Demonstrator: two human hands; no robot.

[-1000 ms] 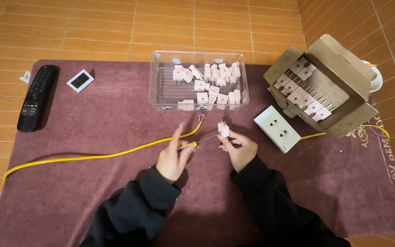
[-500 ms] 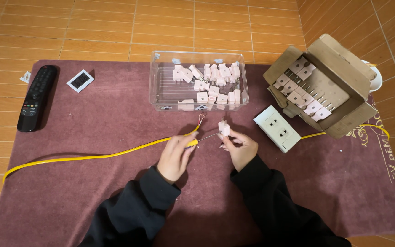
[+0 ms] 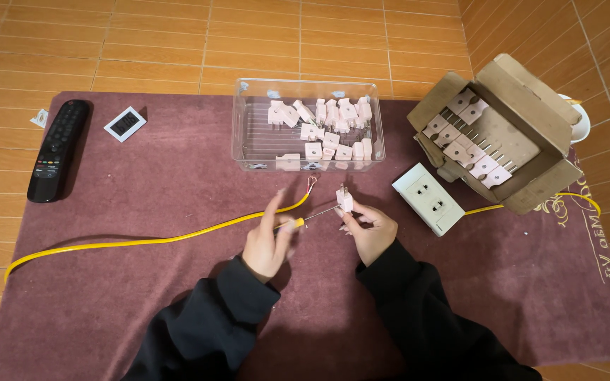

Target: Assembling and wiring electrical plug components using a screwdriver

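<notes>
The left hand now clamps a yellow-handled screwdriver, its tip brought to the pink plug. The right hand keeps its grip closed on that plug, so fastening looks underway.

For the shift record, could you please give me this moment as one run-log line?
left hand: holds small yellow-handled screwdriver | right hand: holds pale pink plastic plug | tip at plug | yellow cable on maroon mat

A maroon mat lies on orange-brown tiles. Across the mat runs a yellow cable, its end showing what look like red strands. The plug and those in the clear box behind it are pale pink. Right of the box, the socket is white; left, the remote black.
</notes>
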